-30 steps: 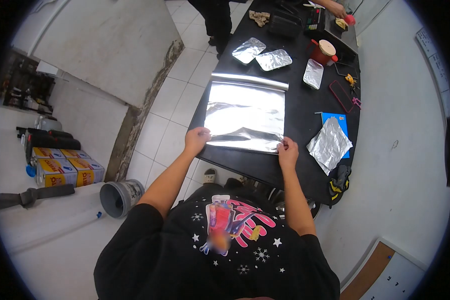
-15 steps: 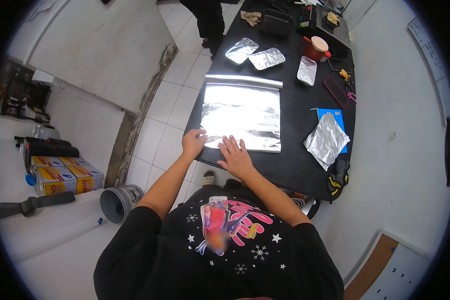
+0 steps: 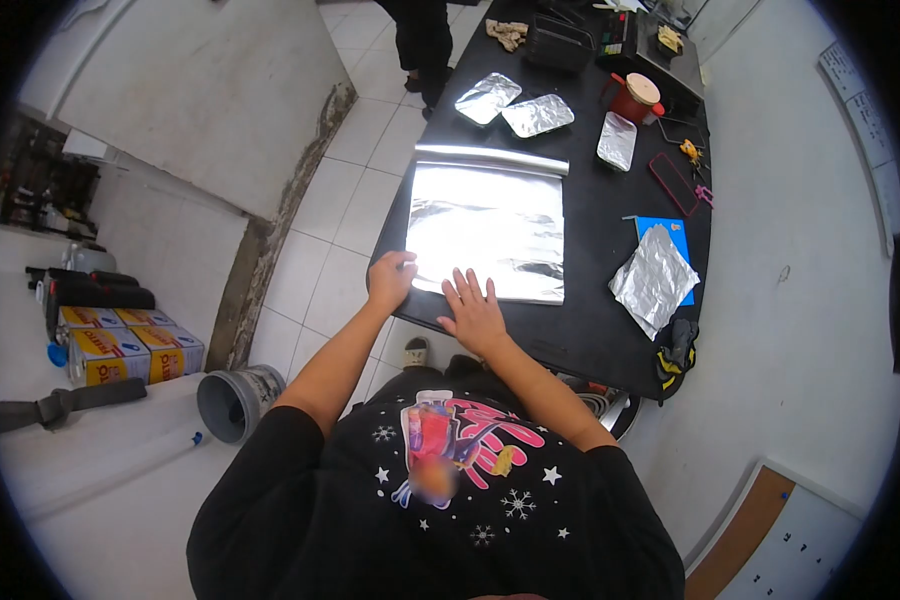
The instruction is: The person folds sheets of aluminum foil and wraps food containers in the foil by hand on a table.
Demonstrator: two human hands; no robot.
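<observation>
White floor tiles (image 3: 315,215) run along the left edge of a black table (image 3: 590,250), and a pale wall (image 3: 790,190) stands close to its right edge. I see a foil sheet (image 3: 485,220) lying flat by the table's near left corner, unrolled toward the near edge, with the foil roll (image 3: 490,160) along the sheet's far end.

From my remote view, the left hand (image 3: 390,280) is at the sheet's left edge, its fingers bent and the tips at the foil; I cannot tell whether they pinch it. I see the right hand (image 3: 477,318) palm down with fingers spread, the fingertips lying on the near part of the sheet and gripping nothing.

Toward the table's right edge I make out a loose pile of foil pieces (image 3: 653,280) overlapping a blue folder (image 3: 678,234), with black-and-yellow gloves (image 3: 675,362) just beside it at the near right corner. Farther up that edge lies a pink-rimmed phone (image 3: 675,184). Beyond the roll, two foil-covered trays (image 3: 538,116) sit side by side near the left edge; a third covered tray (image 3: 617,141) is by a red pot (image 3: 630,104) with a pale lid. At the far end I spot a digital scale (image 3: 650,55) and a black container (image 3: 558,42). Another person's dark-clothed leg (image 3: 417,45) is beside the far left edge.
</observation>
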